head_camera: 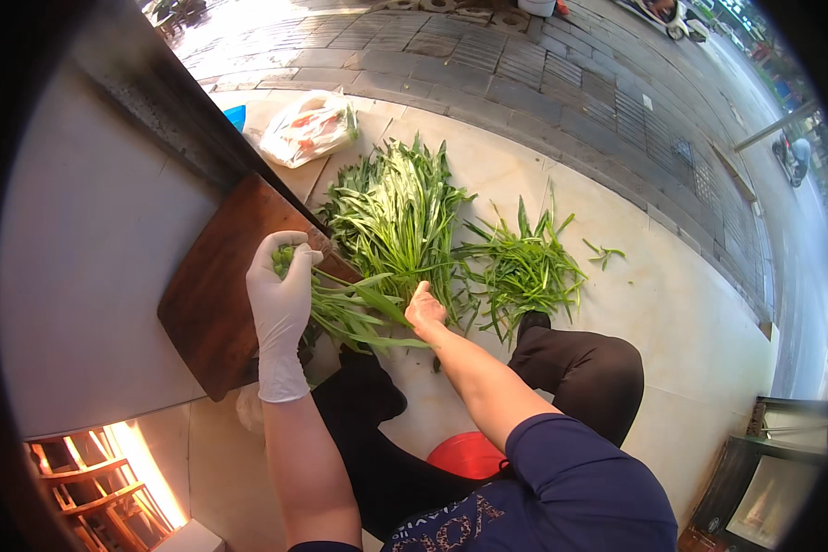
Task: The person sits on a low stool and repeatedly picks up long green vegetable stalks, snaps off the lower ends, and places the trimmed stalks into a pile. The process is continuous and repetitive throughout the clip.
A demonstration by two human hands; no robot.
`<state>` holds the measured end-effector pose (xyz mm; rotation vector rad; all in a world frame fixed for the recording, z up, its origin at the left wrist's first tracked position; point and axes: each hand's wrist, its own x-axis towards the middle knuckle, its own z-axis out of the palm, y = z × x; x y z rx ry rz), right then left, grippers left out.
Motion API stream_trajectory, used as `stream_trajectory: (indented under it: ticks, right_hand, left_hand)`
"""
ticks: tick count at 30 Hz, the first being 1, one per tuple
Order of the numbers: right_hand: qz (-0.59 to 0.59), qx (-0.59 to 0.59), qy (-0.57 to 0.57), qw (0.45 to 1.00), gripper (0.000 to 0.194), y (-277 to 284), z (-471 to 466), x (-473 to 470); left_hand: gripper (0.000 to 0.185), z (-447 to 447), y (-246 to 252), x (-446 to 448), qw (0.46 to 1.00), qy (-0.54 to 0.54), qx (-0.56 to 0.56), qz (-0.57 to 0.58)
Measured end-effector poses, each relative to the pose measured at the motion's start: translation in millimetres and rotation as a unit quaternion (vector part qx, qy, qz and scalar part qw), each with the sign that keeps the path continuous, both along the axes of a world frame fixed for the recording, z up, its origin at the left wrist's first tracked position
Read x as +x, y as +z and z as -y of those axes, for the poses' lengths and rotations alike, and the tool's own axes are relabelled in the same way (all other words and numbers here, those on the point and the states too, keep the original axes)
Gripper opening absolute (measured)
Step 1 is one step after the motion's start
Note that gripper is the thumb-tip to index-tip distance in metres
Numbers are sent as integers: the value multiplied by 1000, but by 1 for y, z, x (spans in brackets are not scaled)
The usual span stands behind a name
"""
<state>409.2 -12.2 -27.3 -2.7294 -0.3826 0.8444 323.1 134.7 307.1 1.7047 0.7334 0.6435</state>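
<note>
My left hand [281, 297], in a white disposable glove, is raised and closed around the stem ends of a bunch of long-leaved greens [348, 310], perhaps water spinach. The leaves of this bunch trail to the right towards my other arm. Bare, my right hand [426, 308] is at the lower stem end of a large heap of the same greens [400, 207] on the pale tiled floor [690, 324]. Its fingers are curled and partly hidden, so a grip is unclear. A smaller, looser pile of stems and leaves [528, 265] lies to the right, by my shoe.
A brown wooden board [214, 290] stands close on the left. Behind the heap sits a knotted plastic bag [310, 127]. A few scraps [604, 254] lie right of the small pile. Something red and plastic [466, 455] shows beneath me. Paving [455, 96] lies beyond the tiles.
</note>
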Motion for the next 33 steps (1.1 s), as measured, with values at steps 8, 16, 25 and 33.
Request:
stream_trajectory:
  ticks: [8,16,25,33]
  right_hand:
    - [12,348,-153,925,33,56,65,53]
    - [151,365,-95,914,37,96,123,30]
    - [232,295,-22,927,33,83,116,19]
    - [198,442,-38,874,25,95,114,35]
  left_hand:
    - [8,3,-5,-9,996,-22,-49,72]
    - [20,12,-14,-7,994,9,105,23]
    - [21,13,-15,-8,977,26,209,37]
    - [15,5,-18,-10,981,48,185,42]
